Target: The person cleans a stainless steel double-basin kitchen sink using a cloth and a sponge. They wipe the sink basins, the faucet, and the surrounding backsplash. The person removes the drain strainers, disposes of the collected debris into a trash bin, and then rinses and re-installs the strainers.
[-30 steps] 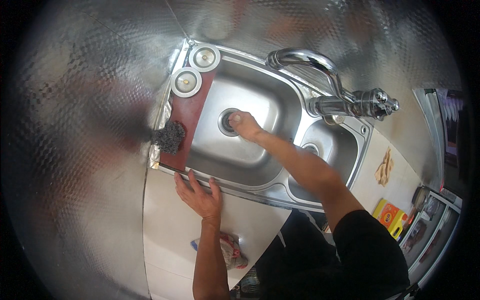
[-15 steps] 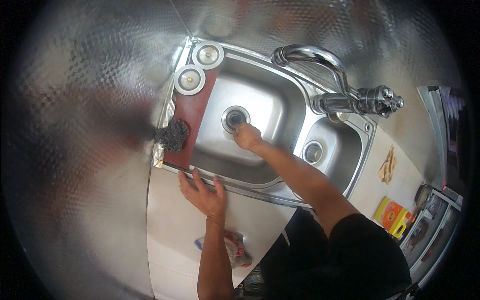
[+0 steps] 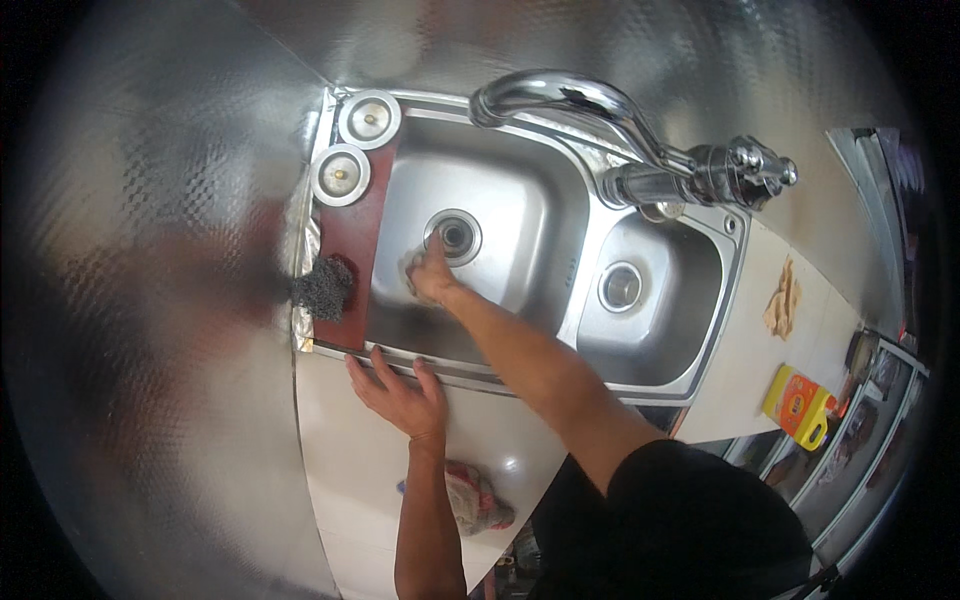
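My right hand (image 3: 432,277) reaches down into the larger sink basin (image 3: 520,225). One finger stretches over the left rim of the drain (image 3: 455,236), while the others point down toward the basin floor. I see nothing held in it. Open and with its fingers spread, my left hand (image 3: 405,402) rests on the front rim of the sink and the countertop. Ahead of it a dark red board (image 3: 350,235) lies along the basin's left side. A grey scouring pad (image 3: 325,288) and two round metal sink strainers (image 3: 370,119) (image 3: 340,175) sit on that board.
A chrome faucet (image 3: 575,97) arches over the back of the sink. The smaller basin (image 3: 655,335) is on the right. Beyond it lie a tan cloth (image 3: 782,300) and a yellow bottle (image 3: 800,405). A bunched cloth (image 3: 475,500) lies beside my left forearm.
My right hand has moved from the drain's right front to its left front, and a finger now stretches out. My left hand stays at the rim. The whole view has shifted.
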Demonstrator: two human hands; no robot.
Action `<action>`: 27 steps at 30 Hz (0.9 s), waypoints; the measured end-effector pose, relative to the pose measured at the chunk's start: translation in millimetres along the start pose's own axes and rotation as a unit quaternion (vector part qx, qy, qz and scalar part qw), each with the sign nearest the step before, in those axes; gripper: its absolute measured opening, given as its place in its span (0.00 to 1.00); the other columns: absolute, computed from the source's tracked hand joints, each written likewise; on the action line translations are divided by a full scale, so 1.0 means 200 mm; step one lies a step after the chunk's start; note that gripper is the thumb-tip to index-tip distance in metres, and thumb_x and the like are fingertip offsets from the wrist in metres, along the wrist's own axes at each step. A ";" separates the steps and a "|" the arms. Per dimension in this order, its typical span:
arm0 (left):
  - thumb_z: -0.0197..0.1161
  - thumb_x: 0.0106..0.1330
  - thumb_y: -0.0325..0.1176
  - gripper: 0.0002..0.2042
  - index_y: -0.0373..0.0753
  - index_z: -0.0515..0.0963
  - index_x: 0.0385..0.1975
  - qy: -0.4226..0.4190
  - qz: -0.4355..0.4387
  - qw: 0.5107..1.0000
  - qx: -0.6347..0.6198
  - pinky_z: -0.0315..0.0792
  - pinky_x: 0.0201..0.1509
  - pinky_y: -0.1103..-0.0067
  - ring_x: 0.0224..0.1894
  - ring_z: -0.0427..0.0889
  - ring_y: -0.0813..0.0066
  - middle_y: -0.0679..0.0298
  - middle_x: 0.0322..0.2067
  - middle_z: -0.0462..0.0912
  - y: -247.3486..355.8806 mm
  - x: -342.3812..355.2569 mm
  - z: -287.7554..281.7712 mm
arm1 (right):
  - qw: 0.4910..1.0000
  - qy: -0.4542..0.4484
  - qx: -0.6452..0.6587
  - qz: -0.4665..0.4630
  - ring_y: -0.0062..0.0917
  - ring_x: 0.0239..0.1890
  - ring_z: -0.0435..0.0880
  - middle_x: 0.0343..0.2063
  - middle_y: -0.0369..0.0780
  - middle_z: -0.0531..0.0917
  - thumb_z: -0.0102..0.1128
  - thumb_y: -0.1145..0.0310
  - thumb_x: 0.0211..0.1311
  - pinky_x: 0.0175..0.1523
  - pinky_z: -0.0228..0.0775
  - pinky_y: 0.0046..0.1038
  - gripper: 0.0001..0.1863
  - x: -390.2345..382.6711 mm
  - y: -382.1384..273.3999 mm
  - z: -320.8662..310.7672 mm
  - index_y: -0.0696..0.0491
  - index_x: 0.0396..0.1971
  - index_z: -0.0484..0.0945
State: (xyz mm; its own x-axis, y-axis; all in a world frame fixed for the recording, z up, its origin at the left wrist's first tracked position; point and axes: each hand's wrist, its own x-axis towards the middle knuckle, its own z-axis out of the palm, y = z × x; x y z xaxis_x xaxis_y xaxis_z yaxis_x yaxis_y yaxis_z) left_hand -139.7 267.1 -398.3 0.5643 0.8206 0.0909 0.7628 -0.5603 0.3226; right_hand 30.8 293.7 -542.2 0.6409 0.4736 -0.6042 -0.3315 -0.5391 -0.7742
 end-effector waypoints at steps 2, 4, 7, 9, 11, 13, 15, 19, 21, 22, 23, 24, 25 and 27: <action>0.61 0.67 0.41 0.30 0.32 0.65 0.66 0.000 0.000 1.000 0.000 0.50 0.74 0.51 0.72 0.54 0.38 0.37 0.71 0.53 0.02 0.03 0.02 | 0.931 0.008 -0.333 -0.147 0.46 0.51 0.85 0.57 0.59 0.76 0.50 0.70 0.64 0.52 0.80 0.40 0.36 0.00 0.25 -0.14 0.63 0.71 0.52; 0.63 0.65 0.41 0.31 0.33 0.65 0.66 0.000 -0.008 1.000 0.004 0.51 0.73 0.49 0.72 0.55 0.36 0.37 0.72 0.53 -0.02 0.01 0.02 | 0.826 -0.210 -0.497 -0.160 0.45 0.53 0.84 0.56 0.57 0.78 0.51 0.69 0.64 0.55 0.79 0.40 0.32 0.03 0.16 -0.38 0.64 0.67 0.60; 0.64 0.64 0.41 0.32 0.33 0.65 0.65 0.005 -0.016 1.000 0.011 0.51 0.72 0.47 0.72 0.54 0.35 0.37 0.72 0.52 -0.04 -0.01 0.01 | 0.742 -0.250 -0.621 -0.044 0.45 0.59 0.79 0.55 0.55 0.79 0.51 0.69 0.63 0.64 0.72 0.41 0.25 0.09 -0.10 -0.41 0.65 0.58 0.72; 0.64 0.63 0.41 0.32 0.33 0.65 0.66 0.000 -0.012 1.000 0.011 0.51 0.73 0.47 0.72 0.54 0.35 0.37 0.71 0.53 -0.01 0.00 0.02 | 0.796 -0.247 -0.544 -0.095 0.45 0.54 0.83 0.51 0.56 0.81 0.53 0.69 0.61 0.55 0.78 0.43 0.23 0.13 0.01 -0.33 0.63 0.54 0.75; 0.64 0.63 0.41 0.32 0.33 0.65 0.65 0.001 -0.006 1.000 0.008 0.51 0.73 0.47 0.72 0.54 0.35 0.37 0.71 0.53 0.00 0.01 0.03 | 0.895 -0.272 -0.354 0.003 0.43 0.48 0.85 0.45 0.56 0.82 0.57 0.69 0.59 0.48 0.81 0.42 0.21 0.19 0.04 -0.26 0.65 0.50 0.76; 0.64 0.62 0.40 0.32 0.33 0.66 0.65 -0.003 -0.007 1.000 0.015 0.51 0.73 0.48 0.72 0.54 0.35 0.37 0.71 0.53 -0.01 0.01 0.01 | 0.956 -0.253 -0.056 0.139 0.43 0.45 0.85 0.42 0.56 0.82 0.59 0.70 0.59 0.47 0.82 0.42 0.20 0.23 0.00 -0.20 0.66 0.48 0.76; 0.64 0.62 0.39 0.32 0.33 0.66 0.65 -0.002 -0.012 1.000 0.005 0.51 0.73 0.48 0.72 0.54 0.35 0.37 0.71 0.53 -0.01 0.01 0.01 | 0.919 -0.193 0.269 0.215 0.41 0.45 0.87 0.46 0.62 0.80 0.58 0.72 0.59 0.49 0.80 0.36 0.28 0.27 -0.02 -0.16 0.69 0.58 0.64; 0.65 0.61 0.38 0.32 0.32 0.66 0.64 0.002 -0.005 1.000 -0.008 0.51 0.73 0.48 0.72 0.54 0.35 0.36 0.71 0.53 0.00 0.02 0.01 | 0.964 -0.161 -0.211 0.030 0.41 0.47 0.87 0.50 0.62 0.79 0.57 0.70 0.59 0.49 0.81 0.39 0.30 0.21 0.05 -0.16 0.67 0.61 0.64; 0.65 0.61 0.38 0.32 0.32 0.66 0.64 0.004 -0.011 1.000 -0.002 0.51 0.73 0.48 0.72 0.55 0.35 0.36 0.71 0.54 -0.02 0.00 0.01 | 0.843 -0.281 -0.457 -0.048 0.43 0.50 0.86 0.50 0.61 0.81 0.58 0.69 0.59 0.51 0.81 0.39 0.25 0.21 0.06 -0.31 0.66 0.55 0.74; 0.65 0.61 0.38 0.32 0.32 0.66 0.64 0.008 -0.013 1.000 0.001 0.51 0.73 0.48 0.72 0.55 0.35 0.36 0.71 0.54 -0.02 0.00 0.01 | 0.751 -0.329 -0.565 -0.089 0.43 0.51 0.86 0.50 0.60 0.82 0.59 0.68 0.59 0.51 0.81 0.40 0.23 0.22 0.04 -0.35 0.66 0.52 0.79; 0.64 0.62 0.38 0.31 0.32 0.66 0.65 0.007 -0.012 1.000 0.003 0.51 0.73 0.49 0.72 0.55 0.36 0.36 0.71 0.54 -0.02 0.01 0.00 | 0.747 -0.301 -0.585 -0.091 0.43 0.51 0.86 0.48 0.57 0.84 0.59 0.66 0.59 0.52 0.80 0.39 0.21 0.21 0.05 -0.34 0.64 0.49 0.80; 0.64 0.63 0.38 0.31 0.33 0.66 0.66 0.006 -0.012 1.000 0.005 0.51 0.73 0.50 0.72 0.55 0.36 0.36 0.71 0.54 -0.02 0.00 -0.01 | 0.743 -0.272 -0.605 -0.093 0.42 0.51 0.86 0.47 0.53 0.85 0.59 0.63 0.59 0.53 0.80 0.39 0.20 0.19 0.08 -0.31 0.62 0.46 0.82; 0.63 0.64 0.38 0.31 0.33 0.65 0.66 0.006 -0.012 1.000 0.008 0.50 0.74 0.51 0.72 0.55 0.37 0.37 0.71 0.54 -0.03 0.01 -0.01 | 0.737 -0.243 -0.623 -0.096 0.42 0.51 0.85 0.45 0.50 0.86 0.59 0.61 0.59 0.53 0.80 0.39 0.19 0.21 0.11 -0.27 0.60 0.42 0.83; 0.63 0.64 0.38 0.31 0.33 0.66 0.66 0.001 0.002 1.000 -0.015 0.50 0.74 0.51 0.72 0.55 0.37 0.37 0.71 0.54 0.03 0.04 0.00 | 0.782 -0.236 -0.544 -0.189 0.37 0.45 0.87 0.42 0.51 0.87 0.58 0.63 0.59 0.47 0.82 0.39 0.19 0.31 0.28 -0.30 0.62 0.42 0.81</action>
State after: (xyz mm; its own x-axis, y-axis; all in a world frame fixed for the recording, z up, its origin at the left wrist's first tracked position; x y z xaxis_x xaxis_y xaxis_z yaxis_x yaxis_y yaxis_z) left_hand -129.6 270.4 -395.2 0.5671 0.8182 0.0952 0.7500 -0.5607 0.3508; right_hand 93.9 250.8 -610.7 0.1376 0.8087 -0.5719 0.7709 -0.4500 -0.4508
